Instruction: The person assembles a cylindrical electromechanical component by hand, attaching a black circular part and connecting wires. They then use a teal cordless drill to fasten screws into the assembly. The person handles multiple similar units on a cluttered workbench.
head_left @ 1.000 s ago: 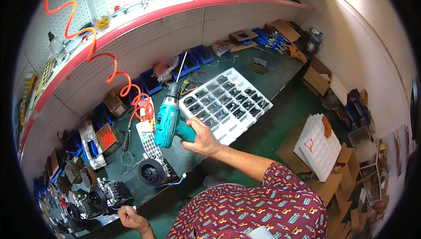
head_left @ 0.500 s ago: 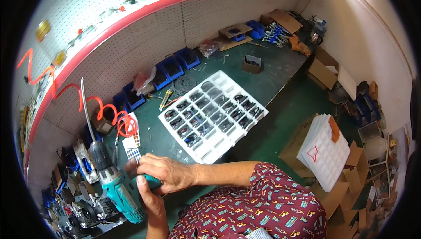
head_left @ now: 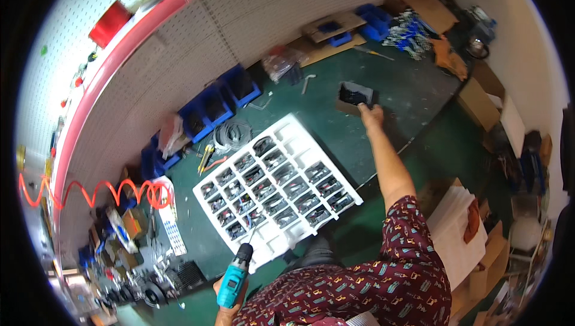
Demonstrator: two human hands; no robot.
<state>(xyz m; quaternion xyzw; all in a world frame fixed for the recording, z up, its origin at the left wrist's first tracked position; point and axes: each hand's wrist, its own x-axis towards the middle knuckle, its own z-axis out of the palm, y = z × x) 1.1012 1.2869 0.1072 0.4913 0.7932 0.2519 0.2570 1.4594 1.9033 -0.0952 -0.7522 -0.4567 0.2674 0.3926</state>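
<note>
A teal and black power drill [head_left: 232,287] is gripped by my left hand [head_left: 226,308] at the lower edge. Its long thin bit points up across the near corner of a white compartment tray [head_left: 281,235]. Many compartments hold small black parts with wires [head_left: 263,189]; a few near the far and near edges are bare. My right arm stretches out over the bench. At the near right corner of a small cardboard box [head_left: 346,106], my right hand [head_left: 373,114] is closed around its wall, fingertips partly hidden. Dark small parts [head_left: 354,95] lie inside this box.
Blue bins [head_left: 206,113] line the back of the green bench [head_left: 413,101]. A coil of grey wire [head_left: 232,137] and yellow-handled cutters [head_left: 205,157] lie beyond the tray. Red coiled hose [head_left: 96,191] hangs at left. White trays [head_left: 452,230] and cartons stand at right.
My right hand has left the drill and reached far right to the small box. The drill has swung toward the tray, staying in my left hand. The view has shifted.
</note>
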